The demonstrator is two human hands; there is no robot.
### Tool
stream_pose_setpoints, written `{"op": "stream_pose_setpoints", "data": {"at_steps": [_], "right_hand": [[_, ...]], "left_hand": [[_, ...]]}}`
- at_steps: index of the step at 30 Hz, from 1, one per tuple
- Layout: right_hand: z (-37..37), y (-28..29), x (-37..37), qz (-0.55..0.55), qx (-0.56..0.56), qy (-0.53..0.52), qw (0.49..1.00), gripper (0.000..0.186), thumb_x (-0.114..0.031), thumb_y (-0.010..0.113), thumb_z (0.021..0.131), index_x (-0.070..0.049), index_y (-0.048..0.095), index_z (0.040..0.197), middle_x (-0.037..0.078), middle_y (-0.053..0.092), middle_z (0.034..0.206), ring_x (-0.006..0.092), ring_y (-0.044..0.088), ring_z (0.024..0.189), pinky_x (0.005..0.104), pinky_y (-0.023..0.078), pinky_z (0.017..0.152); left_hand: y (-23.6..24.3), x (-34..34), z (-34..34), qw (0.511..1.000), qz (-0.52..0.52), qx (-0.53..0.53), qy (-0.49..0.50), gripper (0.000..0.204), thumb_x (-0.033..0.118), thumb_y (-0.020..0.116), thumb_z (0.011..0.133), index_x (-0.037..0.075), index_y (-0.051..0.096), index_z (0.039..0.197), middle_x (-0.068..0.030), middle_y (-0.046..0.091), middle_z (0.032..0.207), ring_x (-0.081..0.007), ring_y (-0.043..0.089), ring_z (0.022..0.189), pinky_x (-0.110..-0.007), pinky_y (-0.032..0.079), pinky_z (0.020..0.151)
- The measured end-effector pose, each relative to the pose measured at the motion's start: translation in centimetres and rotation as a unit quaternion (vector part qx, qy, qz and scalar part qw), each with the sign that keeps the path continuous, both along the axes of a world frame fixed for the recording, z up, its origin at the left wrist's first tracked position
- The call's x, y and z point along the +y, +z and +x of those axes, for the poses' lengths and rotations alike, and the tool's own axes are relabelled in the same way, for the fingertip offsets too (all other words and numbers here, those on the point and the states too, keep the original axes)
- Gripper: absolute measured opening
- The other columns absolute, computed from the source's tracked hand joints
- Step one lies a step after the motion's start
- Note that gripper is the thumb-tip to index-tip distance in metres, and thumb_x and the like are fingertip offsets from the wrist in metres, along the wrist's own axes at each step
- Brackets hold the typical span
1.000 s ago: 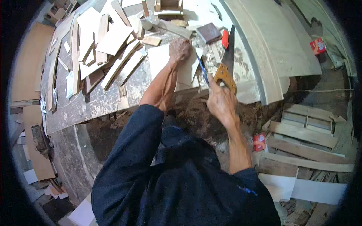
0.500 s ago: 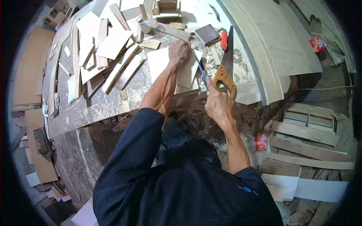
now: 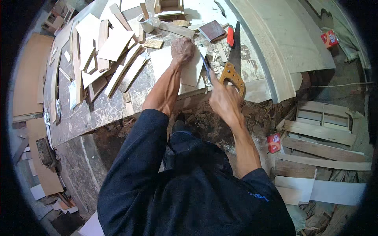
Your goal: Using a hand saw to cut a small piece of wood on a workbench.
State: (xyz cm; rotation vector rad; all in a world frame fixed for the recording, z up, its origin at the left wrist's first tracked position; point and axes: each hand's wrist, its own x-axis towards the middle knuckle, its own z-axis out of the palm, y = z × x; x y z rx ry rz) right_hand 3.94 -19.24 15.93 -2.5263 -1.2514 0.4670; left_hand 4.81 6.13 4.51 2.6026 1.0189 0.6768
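My left hand [image 3: 183, 50] is closed in a fist over the far edge of a white board [image 3: 191, 74], pressing it onto the workbench; its fingertips are hidden. Another pale board [image 3: 161, 62] lies under it. In my closed right hand [image 3: 225, 98] is a slim, straight blue tool [image 3: 205, 67], like a file, running along the white board's right edge; motion smears the fingers a little. Just beyond this hand lies a handsaw with a yellow wooden handle [image 3: 232, 78], its dark blade pointing away from me.
Wooden strips and white offcuts [image 3: 114, 47] pile up on the workbench [image 3: 118, 114] at left. Farther back are a white cup [image 3: 147, 24], a brown block [image 3: 212, 31] and a red-handled tool [image 3: 230, 36]. Large curved panels [image 3: 271, 43] flank the right; stacked boards [image 3: 323, 151] lie lower right.
My right hand has shifted slightly left and nearer to me, with the blue tool along the board's edge. My left hand stays pressed on the board; the whole view has shifted slightly.
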Motion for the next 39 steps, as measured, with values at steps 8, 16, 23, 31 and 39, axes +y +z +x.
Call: {"op": "stream_pose_setpoints", "data": {"at_steps": [8,16,23,31,39], "right_hand": [[-0.3,-0.2,0.1,-0.011,0.06,-0.009,0.998,0.062,-0.003,0.048,0.084,-0.003,0.039,0.145,0.025,0.064,0.072,0.0411,0.064,0.064,0.0543,0.05,0.065],[0.1,-0.5,0.0,0.046,0.014,-0.021,0.999,0.058,-0.008,0.046,0.087,-0.012,0.042,0.145,0.032,0.064,0.078,0.0469,0.065,0.077,0.0553,0.05,0.075],[-0.3,-0.2,0.0,0.018,0.017,-0.006,1.0,0.061,-0.003,0.05,0.082,-0.003,0.04,0.143,0.028,0.065,0.073,0.0425,0.067,0.071,0.0534,0.051,0.067],[-0.6,0.5,-0.2,-0.001,0.036,-0.017,0.999,0.062,-0.007,0.05,0.085,-0.007,0.037,0.145,0.032,0.066,0.091,0.0471,0.066,0.083,0.0551,0.051,0.075],[-1.7,0.0,-1.1,0.103,0.005,0.016,0.995,0.06,-0.006,0.05,0.086,-0.008,0.039,0.144,0.032,0.065,0.084,0.0495,0.064,0.083,0.0561,0.049,0.077]], "left_hand": [[-1.2,0.4,0.3,1.0,0.004,0.003,-0.018,0.026,0.023,0.055,0.082,0.004,0.073,0.077,-0.0217,0.069,0.081,-0.0384,0.068,0.076,-0.049,0.053,0.071],[0.3,-0.3,0.3,0.999,-0.05,0.0,-0.001,0.024,0.021,0.056,0.08,0.005,0.073,0.078,-0.0219,0.069,0.082,-0.039,0.068,0.081,-0.048,0.054,0.073],[0.4,-0.5,0.0,0.999,-0.053,0.008,-0.001,0.029,0.023,0.053,0.085,0.003,0.074,0.083,-0.0247,0.068,0.085,-0.0407,0.068,0.081,-0.049,0.053,0.075],[-0.9,-0.1,0.3,0.999,0.005,-0.046,-0.026,0.031,0.023,0.051,0.087,0.003,0.072,0.078,-0.0232,0.068,0.08,-0.04,0.067,0.076,-0.048,0.053,0.071],[-0.7,-0.5,-0.5,1.0,-0.01,-0.006,-0.017,0.025,0.023,0.057,0.082,0.004,0.074,0.081,-0.023,0.068,0.082,-0.0403,0.067,0.078,-0.048,0.054,0.072]]}}
